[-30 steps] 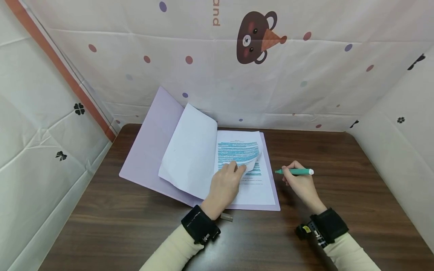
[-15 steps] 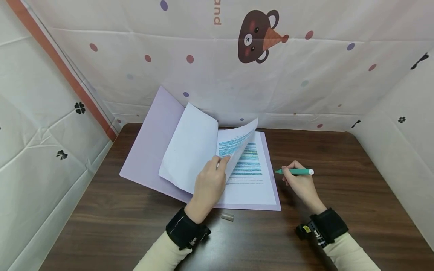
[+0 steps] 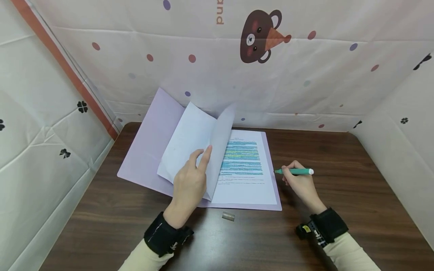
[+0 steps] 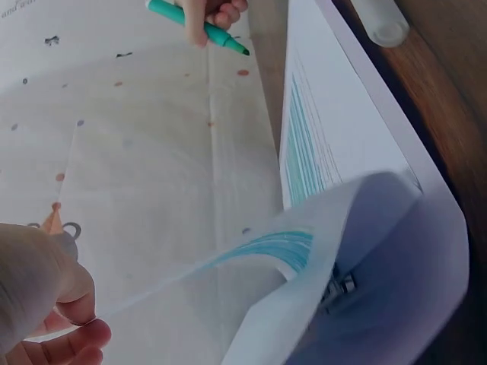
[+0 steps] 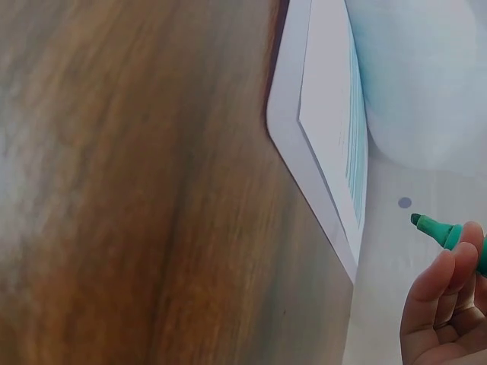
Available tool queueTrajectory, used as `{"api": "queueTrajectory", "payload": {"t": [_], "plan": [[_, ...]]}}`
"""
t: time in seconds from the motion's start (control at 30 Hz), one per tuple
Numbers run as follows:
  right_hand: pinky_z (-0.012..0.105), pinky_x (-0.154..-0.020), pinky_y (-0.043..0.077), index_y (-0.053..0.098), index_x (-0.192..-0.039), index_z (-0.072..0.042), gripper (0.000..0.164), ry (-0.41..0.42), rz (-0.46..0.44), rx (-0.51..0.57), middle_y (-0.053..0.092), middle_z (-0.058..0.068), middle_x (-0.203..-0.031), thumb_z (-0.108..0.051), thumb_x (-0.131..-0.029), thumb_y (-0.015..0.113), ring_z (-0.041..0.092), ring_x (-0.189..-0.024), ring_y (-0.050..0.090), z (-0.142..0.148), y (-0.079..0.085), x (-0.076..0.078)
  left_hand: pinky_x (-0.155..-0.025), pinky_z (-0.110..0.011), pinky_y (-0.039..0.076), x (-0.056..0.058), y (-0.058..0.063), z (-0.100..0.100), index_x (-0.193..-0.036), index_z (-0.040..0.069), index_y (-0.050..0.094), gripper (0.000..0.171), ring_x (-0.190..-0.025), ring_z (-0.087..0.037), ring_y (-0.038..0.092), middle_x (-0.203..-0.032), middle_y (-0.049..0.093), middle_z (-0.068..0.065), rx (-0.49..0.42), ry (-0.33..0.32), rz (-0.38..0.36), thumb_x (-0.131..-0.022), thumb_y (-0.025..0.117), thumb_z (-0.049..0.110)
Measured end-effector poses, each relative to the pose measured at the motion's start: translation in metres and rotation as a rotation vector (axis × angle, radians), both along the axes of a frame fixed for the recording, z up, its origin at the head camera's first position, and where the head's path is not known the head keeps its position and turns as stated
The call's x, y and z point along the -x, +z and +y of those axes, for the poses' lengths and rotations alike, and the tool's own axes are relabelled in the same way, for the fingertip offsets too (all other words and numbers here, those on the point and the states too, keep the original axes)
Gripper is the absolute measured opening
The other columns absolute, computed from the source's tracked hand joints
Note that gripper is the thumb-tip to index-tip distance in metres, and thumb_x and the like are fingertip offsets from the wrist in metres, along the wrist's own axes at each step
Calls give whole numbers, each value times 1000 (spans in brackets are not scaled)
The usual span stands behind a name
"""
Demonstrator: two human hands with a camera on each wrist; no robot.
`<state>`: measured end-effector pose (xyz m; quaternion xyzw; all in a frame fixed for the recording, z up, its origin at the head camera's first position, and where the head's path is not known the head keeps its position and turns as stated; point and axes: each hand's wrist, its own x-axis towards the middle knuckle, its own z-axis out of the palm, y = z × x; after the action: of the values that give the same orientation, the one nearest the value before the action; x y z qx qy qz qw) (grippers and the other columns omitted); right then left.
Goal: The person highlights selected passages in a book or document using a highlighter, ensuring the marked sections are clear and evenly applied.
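A lilac folder (image 3: 149, 150) lies open on the table with white sheets inside. My left hand (image 3: 190, 184) pinches the edge of a page (image 3: 221, 146) that stands half turned; in the left wrist view thumb and fingertips meet on that page (image 4: 259, 251), which curves and shows blue-marked lines. On the right, a printed sheet (image 3: 242, 192) carries blue highlighted lines and a little yellow. My right hand (image 3: 301, 184) holds a green highlighter (image 3: 300, 171) beside the folder's right edge, its dark tip (image 5: 416, 219) bare and pointing left.
A small grey cylindrical cap (image 3: 228, 216) lies on the brown wood-grain table (image 3: 257, 241) in front of the folder. A white cloth (image 3: 305, 86) with dots and a printed bear (image 3: 257, 37) hangs behind the table; cloth also covers both sides.
My left hand has moved left, carrying the page's free edge up and over toward the left. More of the highlighted sheet beneath shows. The right hand and highlighter have stayed still.
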<state>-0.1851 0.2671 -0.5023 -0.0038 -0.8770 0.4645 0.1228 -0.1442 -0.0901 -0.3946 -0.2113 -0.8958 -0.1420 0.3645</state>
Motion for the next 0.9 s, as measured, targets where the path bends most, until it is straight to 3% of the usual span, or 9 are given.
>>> {"api": "queueTrajectory", "payload": {"t": [0.23,0.57,0.9], "plan": [[34,-44,47,50,-80,-22,48,-2,-2,-3,58,1,-65,-70,-78,45,19,-52,55,-1,-2,1,-38,-24,28,-4,0,-11,-136,20,41,68,-50,-14,32,-122,50,-16,26,-7,-32,-75,54,-7],[34,-44,47,50,-81,-21,48,7,7,14,58,1,-65,-69,-78,46,19,-52,54,-3,-4,1,-37,-24,27,-9,-5,-20,-127,17,52,60,-53,-17,40,-123,51,-15,60,-5,-18,-73,53,-9],[34,-44,48,50,-81,-20,48,15,4,24,58,1,-65,-68,-78,47,19,-52,54,-4,-6,2,-36,-22,22,-14,-10,-25,-121,14,57,54,-50,-16,36,-127,51,-11,96,21,-45,-71,55,-7]]}}
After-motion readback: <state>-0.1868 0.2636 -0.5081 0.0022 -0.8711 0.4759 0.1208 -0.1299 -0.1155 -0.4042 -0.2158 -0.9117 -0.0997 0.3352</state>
